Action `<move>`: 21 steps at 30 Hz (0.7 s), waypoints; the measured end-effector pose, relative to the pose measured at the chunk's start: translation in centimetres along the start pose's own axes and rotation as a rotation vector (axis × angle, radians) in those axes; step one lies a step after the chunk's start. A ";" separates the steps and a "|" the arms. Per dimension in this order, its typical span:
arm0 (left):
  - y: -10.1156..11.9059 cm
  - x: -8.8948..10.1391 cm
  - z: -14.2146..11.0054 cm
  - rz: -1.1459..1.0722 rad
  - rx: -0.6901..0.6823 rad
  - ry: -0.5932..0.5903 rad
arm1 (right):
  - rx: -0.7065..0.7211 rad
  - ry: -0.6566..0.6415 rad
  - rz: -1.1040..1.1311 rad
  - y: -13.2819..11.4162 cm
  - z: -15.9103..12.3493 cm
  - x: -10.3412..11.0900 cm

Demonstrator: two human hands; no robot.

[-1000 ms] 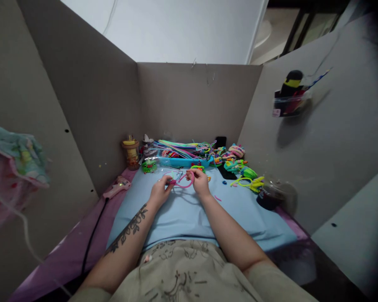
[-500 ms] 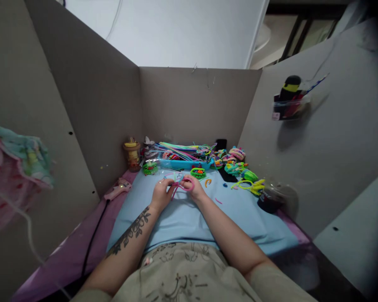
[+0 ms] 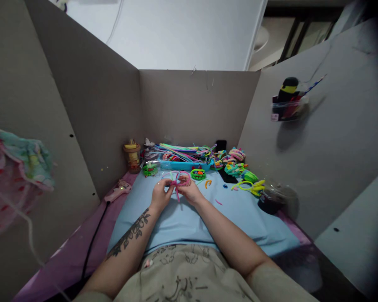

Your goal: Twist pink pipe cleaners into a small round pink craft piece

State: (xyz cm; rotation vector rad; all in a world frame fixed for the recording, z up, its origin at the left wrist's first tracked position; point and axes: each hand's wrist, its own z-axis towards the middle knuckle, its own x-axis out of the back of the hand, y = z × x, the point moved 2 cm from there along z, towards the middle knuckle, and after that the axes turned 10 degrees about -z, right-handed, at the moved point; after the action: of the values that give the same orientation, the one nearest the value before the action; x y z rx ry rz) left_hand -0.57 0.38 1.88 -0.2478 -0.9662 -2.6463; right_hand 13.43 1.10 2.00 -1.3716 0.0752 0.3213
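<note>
Rising around the workspace, the grey partitions are the biggest thing I can see from where I stand. Inside them is the table, its purple cover showing at the sides and a light blue cloth spread over the middle. At the back of the cloth sits a blue tray, heaped with long, many-coloured fuzzy stems. To its right lies a cluster of bright fuzzy pieces, which look well worked already. A pink glue gun rests on the purple cover at the left, its black cord trailing forward.

Both hands meet over the cloth, in front of the tray. The left hand is pinching one side of a looped pink piece, and the right hand grips it from the other side, fingertips close to the crossing. I'd call this piece partly made: loops are shaped and drawn in at the middle, but an end hangs loose below, and I can't tell how firmly the centre is fastened.

Just beyond the right hand is a small green piece, seemingly complete. Smaller again are an orange curl, a thin pink offcut and a tiny dark blue bit.
</note>
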 end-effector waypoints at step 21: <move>-4.5 3.8 1.6 -0.476 0.453 0.763 | 0.199 -0.491 -0.813 1.0 -2.1 -1.4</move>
State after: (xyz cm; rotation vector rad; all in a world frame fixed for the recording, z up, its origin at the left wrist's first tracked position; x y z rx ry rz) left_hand -5.61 3.78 1.41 1.1232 -1.3828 -2.4204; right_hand 12.13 -1.02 0.94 -0.9943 -0.8183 -0.0455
